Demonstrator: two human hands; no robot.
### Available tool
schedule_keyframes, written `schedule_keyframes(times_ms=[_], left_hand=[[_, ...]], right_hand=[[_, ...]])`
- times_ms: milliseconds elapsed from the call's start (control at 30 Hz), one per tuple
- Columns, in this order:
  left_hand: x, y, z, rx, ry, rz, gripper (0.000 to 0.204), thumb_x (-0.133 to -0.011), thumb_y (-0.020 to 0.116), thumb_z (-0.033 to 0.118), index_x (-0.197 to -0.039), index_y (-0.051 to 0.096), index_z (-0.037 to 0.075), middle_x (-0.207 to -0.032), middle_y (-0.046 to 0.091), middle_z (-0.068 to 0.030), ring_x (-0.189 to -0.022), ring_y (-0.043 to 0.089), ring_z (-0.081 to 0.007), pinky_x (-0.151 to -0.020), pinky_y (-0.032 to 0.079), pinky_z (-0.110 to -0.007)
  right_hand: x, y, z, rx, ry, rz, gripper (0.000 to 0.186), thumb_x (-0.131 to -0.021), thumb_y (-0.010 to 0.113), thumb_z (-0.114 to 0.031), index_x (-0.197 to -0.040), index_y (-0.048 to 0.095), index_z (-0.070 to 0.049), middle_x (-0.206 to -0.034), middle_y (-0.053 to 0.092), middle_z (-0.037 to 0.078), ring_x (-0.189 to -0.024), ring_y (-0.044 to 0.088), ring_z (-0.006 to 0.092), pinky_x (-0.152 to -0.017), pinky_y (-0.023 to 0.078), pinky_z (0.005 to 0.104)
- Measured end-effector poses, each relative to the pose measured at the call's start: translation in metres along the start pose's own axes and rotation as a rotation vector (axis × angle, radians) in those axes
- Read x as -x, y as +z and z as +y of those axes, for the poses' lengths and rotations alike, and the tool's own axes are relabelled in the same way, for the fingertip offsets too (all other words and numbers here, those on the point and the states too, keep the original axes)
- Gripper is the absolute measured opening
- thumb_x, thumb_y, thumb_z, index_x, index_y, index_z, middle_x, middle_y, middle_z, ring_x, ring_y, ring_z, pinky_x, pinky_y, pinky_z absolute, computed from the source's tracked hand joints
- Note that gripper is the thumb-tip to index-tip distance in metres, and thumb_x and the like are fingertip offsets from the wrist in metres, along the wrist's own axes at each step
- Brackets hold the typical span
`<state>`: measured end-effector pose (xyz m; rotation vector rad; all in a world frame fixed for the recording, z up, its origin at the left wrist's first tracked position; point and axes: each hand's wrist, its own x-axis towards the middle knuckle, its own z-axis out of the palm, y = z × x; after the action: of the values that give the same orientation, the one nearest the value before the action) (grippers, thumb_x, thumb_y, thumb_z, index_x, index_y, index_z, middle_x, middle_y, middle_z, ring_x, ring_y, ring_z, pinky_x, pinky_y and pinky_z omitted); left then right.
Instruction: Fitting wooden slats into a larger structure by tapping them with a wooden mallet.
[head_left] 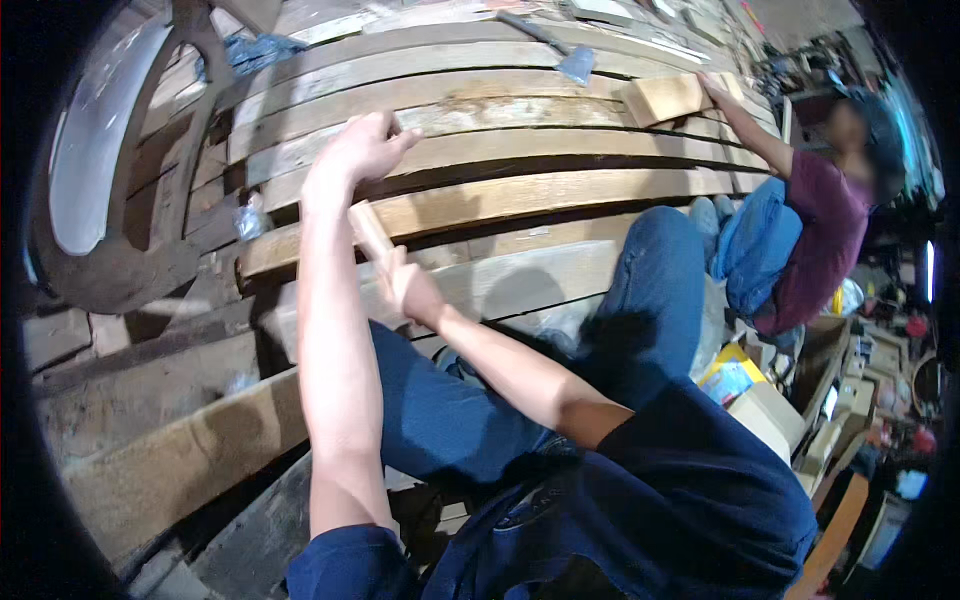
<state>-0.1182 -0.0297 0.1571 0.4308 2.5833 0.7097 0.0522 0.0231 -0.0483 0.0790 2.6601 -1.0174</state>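
Observation:
My right hand [415, 292] is closed around a short piece of pale wood [372, 232], which points up and to the left over the long wooden planks [520, 194]. Further up, my left hand [365, 150] is bent at the wrist above the planks. Its fingers look curled, with one digit sticking out to the right. Whatever those fingers may hold is hidden. My left forearm passes just left of the pale wood. On the far right, a co-worker's hand [718, 90] rests on a thick wooden block [665, 99].
A tool with a dark handle and grey-blue blade [576, 65] lies on the far planks. At left stands a heavy metal frame [125, 280]. The co-worker [820, 230] sits close on my right, near cluttered boxes [765, 415]. Dark gaps run between the planks.

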Motion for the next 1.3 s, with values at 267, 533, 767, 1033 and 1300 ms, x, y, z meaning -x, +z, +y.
schedule_keyframes(times_ms=[267, 533, 767, 1033, 1300], left_hand=[[-0.009, -0.003, -0.005, -0.078, 0.086, 0.033, 0.043, -0.086, 0.056, 0.041, -0.093, 0.063, -0.001, -0.091, 0.063, -0.0247, -0.091, 0.061, -0.0362, -0.08, 0.046, -0.041], [0.003, 0.015, 0.003, 0.143, 0.218, 0.33, 0.051, -0.085, 0.054, 0.045, -0.065, 0.061, -0.001, -0.061, 0.06, -0.0173, -0.061, 0.059, -0.0337, -0.061, 0.047, -0.042], [0.009, 0.014, 0.047, -0.106, 0.123, 0.052, 0.041, -0.083, 0.058, 0.039, -0.093, 0.067, 0.0, -0.096, 0.065, -0.0199, -0.095, 0.061, -0.0342, -0.086, 0.048, -0.042], [0.013, -0.015, 0.068, -0.073, 0.138, 0.28, 0.044, -0.084, 0.056, 0.04, -0.095, 0.066, -0.001, -0.099, 0.063, -0.0241, -0.097, 0.06, -0.0368, -0.087, 0.047, -0.044], [-0.007, 0.018, -0.008, -0.046, 0.155, 0.103, 0.04, -0.083, 0.058, 0.039, -0.082, 0.066, 0.0, -0.075, 0.064, -0.0222, -0.078, 0.064, -0.0339, -0.069, 0.049, -0.043]], right_hand=[[0.019, -0.097, 0.109, -0.032, 0.388, 0.393, 0.038, -0.087, 0.048, -0.029, -0.106, 0.036, 0.002, -0.076, 0.061, 0.029, -0.07, 0.061, 0.0456, -0.064, 0.05, 0.0526], [-0.002, -0.006, 0.0, -0.221, 0.147, 0.34, 0.029, -0.09, 0.048, -0.022, -0.103, 0.035, 0.0, -0.075, 0.062, 0.025, -0.066, 0.061, 0.0425, -0.059, 0.048, 0.0469], [-0.016, 0.009, 0.025, -0.462, -0.347, -0.092, 0.04, -0.089, 0.055, -0.029, -0.117, 0.045, -0.001, -0.102, 0.061, 0.017, -0.095, 0.058, 0.0259, -0.079, 0.046, 0.0369], [-0.039, 0.038, 0.075, -0.854, -0.278, 0.135, 0.023, -0.09, 0.054, -0.024, -0.089, 0.047, -0.002, -0.081, 0.065, 0.014, -0.068, 0.061, 0.0267, -0.057, 0.048, 0.0353], [-0.029, 0.022, -0.039, -0.079, -0.215, -0.15, 0.035, -0.087, 0.052, -0.027, -0.11, 0.044, -0.001, -0.097, 0.062, 0.019, -0.09, 0.061, 0.0305, -0.079, 0.05, 0.0427]])
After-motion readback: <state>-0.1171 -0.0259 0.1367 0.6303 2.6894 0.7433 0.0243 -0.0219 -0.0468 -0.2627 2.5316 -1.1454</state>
